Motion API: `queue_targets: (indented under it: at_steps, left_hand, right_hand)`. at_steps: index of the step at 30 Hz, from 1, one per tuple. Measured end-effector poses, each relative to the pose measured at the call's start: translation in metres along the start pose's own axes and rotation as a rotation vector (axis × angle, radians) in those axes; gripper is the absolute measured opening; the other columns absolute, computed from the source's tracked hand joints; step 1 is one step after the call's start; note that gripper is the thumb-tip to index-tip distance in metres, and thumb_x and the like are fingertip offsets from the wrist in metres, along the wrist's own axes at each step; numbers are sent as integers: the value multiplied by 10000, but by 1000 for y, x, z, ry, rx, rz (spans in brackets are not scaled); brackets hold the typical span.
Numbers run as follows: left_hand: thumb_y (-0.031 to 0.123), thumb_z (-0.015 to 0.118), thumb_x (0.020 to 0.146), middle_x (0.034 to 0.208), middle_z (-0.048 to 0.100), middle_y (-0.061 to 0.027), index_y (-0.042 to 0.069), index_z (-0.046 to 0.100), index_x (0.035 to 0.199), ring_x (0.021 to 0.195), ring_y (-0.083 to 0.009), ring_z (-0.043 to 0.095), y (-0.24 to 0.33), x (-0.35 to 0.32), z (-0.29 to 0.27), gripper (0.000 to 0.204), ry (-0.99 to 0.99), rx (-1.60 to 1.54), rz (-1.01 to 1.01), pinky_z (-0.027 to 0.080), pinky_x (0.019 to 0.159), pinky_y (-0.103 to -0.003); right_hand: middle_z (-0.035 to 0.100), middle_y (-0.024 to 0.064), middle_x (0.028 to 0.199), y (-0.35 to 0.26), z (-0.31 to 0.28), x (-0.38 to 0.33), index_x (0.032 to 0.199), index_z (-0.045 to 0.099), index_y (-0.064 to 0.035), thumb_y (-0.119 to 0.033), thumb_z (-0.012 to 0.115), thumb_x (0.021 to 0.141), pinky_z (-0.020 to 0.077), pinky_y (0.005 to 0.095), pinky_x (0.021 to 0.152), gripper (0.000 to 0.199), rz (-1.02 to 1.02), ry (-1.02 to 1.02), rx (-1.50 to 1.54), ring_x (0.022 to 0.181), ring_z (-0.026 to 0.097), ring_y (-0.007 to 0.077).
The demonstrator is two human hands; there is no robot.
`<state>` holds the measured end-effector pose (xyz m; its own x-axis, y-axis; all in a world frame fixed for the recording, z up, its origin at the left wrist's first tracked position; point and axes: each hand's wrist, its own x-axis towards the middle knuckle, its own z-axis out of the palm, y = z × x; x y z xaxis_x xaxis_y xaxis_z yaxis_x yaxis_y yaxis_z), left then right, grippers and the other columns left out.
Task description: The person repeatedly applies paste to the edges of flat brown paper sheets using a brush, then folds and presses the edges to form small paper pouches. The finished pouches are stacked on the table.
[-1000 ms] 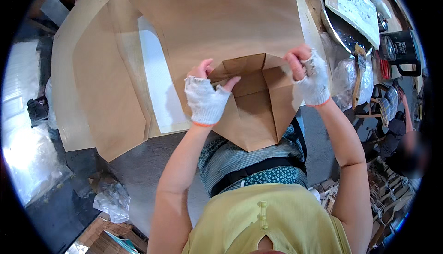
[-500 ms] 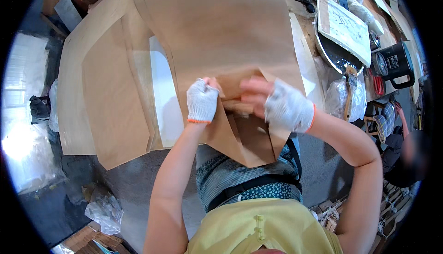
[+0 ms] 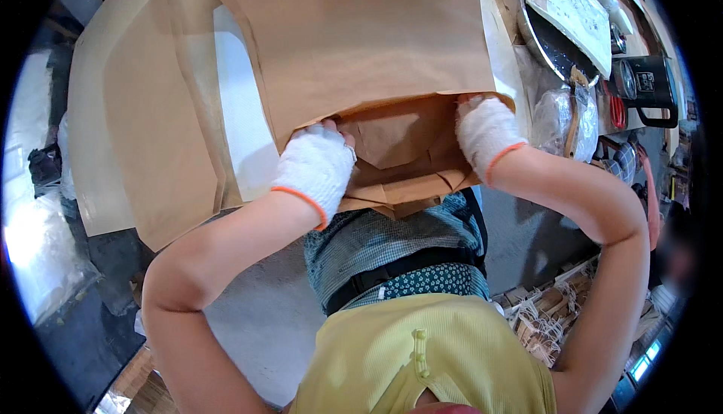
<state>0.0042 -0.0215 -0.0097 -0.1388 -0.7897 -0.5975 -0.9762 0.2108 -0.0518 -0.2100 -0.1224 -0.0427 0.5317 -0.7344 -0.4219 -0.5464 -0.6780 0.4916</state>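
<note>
Left hand (image 3: 316, 167), in a white knit glove with an orange cuff, pressed flat with fingers closed over the near left corner of a large brown paper bag (image 3: 361, 45), thumb side tucked under the bag's folded edge. Right hand (image 3: 486, 129), gloved the same way, clamped on the near right corner of that bag, fingertips hidden under the paper, so exact grip hard to tell, probably pinching the top layer. Between both hands, the folded bottom of the bag (image 3: 403, 162), darker brown, creased into overlapping flaps and pointing toward the body. Bag itself spread flat across the table, reaching from the hands to the far edge of the view. Beneath and to the left, more flat brown paper sheets (image 3: 143, 128), stacked and overlapping, with a strip of white surface (image 3: 241, 113) showing between them. Far right, a round dark metal tray (image 3: 546, 41) with a white rectangular printed sheet (image 3: 572, 7) lying across it, print too small to make out. Just beside the right wrist, a clear plastic bag (image 3: 561, 120), crumpled. Farther right, a black boxy tool with a handle (image 3: 648, 86) and something red next to it. Lower right, bundles of pale twisted paper handles (image 3: 542, 324) in a heap.
</note>
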Motion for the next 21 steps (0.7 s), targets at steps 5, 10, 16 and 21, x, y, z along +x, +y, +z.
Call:
queue_targets:
  at_steps: [5, 10, 16, 21]
  left_hand:
    - [110, 682, 728, 1325, 430, -211, 45, 455, 1294, 1222, -379, 476, -5, -8, -5, 613, 107, -222, -79, 476, 963, -474]
    - [86, 651, 722, 1279, 444, -224, 15, 466, 1264, 1215, -405, 466, -20, -5, 21, 578, 217, -358, 79, 460, 974, -486]
    - [78, 570, 842, 989, 595, -167, 13, 581, 973, 870, -313, 658, 15, 4, 19, 146, 215, -147, 156, 571, 735, -415]
    - [140, 563, 843, 1055, 626, -220, -4, 559, 1088, 944, -359, 658, 0, 6, 23, 285, 55, -464, -167, 552, 786, -461]
  right_hand:
    - [632, 127, 1168, 24, -45, 4, 1247, 575, -45, -130, 548, 904, 515, 352, 875, 354, -286, -235, -21, 1083, 616, 264]
    - [648, 130, 1150, 9, -72, -17, 1118, 679, -60, -132, 574, 903, 526, 374, 884, 250, -267, -338, 196, 1100, 619, 301]
    - [677, 153, 1121, 18, -19, 40, 1066, 685, -58, -99, 666, 800, 553, 339, 843, 270, -151, -375, 203, 1054, 654, 271]
    - [692, 186, 1031, -19, -54, 24, 1001, 713, -47, -219, 575, 873, 557, 419, 803, 256, -380, -226, 387, 961, 678, 330]
